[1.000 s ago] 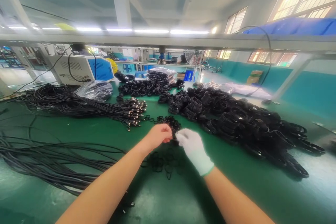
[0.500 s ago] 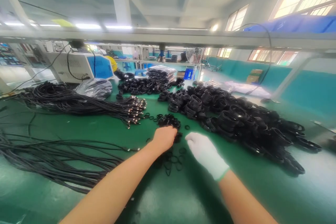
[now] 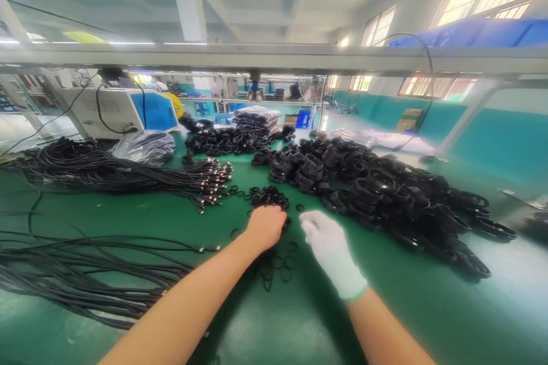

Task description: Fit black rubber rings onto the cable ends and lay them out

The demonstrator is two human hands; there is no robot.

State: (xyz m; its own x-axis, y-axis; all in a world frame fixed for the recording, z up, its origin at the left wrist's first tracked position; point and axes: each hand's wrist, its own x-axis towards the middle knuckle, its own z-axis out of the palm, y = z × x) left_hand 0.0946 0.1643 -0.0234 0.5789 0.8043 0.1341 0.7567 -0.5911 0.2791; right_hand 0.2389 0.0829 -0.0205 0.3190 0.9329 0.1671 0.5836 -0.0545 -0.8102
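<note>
My left hand is bare and closed, its knuckles upward, at the near side of a small heap of black rings. Its fingertips are hidden, with something black showing just past them, so what it grips cannot be made out. To its right, my right hand wears a white glove and has its fingers curled together; anything inside them is hidden. Several loose black rings lie on the green tabletop below the hands. Another single ring lies beyond the gloved fingers.
A big mound of coiled black cables spreads at the right. Bundled cables with metal plugs lie at the left, more loose cables nearer. Behind are a plastic bag and a white-and-blue machine. A shelf beam crosses overhead.
The view has shifted slightly, so the table's contents sit a little further left. Both hands stay closed near the ring heap, with little change in their position relative to it.
</note>
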